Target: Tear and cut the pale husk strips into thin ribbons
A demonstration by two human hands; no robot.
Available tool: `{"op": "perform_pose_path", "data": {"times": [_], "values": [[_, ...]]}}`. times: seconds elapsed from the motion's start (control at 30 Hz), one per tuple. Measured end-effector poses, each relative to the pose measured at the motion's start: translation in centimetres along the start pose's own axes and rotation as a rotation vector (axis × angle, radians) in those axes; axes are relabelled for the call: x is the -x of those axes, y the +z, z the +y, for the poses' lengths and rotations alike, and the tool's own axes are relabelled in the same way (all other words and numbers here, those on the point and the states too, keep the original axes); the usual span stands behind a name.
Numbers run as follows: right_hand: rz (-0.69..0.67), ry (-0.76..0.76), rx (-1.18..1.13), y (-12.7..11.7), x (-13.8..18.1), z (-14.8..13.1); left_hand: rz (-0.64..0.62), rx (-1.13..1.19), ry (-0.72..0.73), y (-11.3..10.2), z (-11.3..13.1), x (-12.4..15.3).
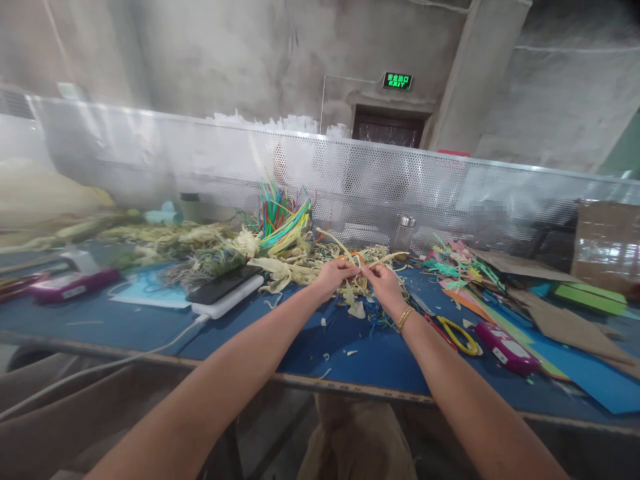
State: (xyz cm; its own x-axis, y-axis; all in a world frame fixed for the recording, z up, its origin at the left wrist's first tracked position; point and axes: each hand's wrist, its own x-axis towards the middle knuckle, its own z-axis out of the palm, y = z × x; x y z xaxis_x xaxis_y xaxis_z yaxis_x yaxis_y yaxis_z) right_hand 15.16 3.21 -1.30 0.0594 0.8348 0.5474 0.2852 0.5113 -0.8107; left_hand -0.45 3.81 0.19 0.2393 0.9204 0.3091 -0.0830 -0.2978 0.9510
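Observation:
My left hand (336,276) and my right hand (384,285) meet over the middle of the table, thumbs and fingertips pinched close together. Between them is a pale, husk-like strip (334,237), with ends sticking up and out on both sides. A thin orange strand (350,255) shows just above the fingertips; whether it is also gripped is not clear. Behind and beside the hands lies a heap of pale dried husk pieces (280,272). Loose scraps of husk (356,309) lie just below the fingers. The fingertips partly hide what they hold.
Yellow-handled scissors (459,335) and a purple device (507,348) lie right of my forearm, near coloured paper sheets (575,363). Left are a black phone (227,283), a white cable (165,345) and another purple device (75,285). Coloured stems (285,217) and a bottle (405,233) stand behind.

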Motion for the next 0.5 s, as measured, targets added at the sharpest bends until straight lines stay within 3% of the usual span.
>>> {"op": "perform_pose_path", "data": {"times": [0.17,0.33,0.5], "values": [[-0.03,0.016,-0.077,0.22,0.14,-0.07,0.022,0.025,0.006,0.12,-0.02,0.07],[-0.012,0.03,-0.014,0.44,0.03,0.15,0.035,-0.03,0.081,0.25,-0.02,0.25],[0.007,0.12,-0.175,0.52,0.1,-0.06,-0.021,-0.023,0.073,0.03,0.04,0.28]]}}
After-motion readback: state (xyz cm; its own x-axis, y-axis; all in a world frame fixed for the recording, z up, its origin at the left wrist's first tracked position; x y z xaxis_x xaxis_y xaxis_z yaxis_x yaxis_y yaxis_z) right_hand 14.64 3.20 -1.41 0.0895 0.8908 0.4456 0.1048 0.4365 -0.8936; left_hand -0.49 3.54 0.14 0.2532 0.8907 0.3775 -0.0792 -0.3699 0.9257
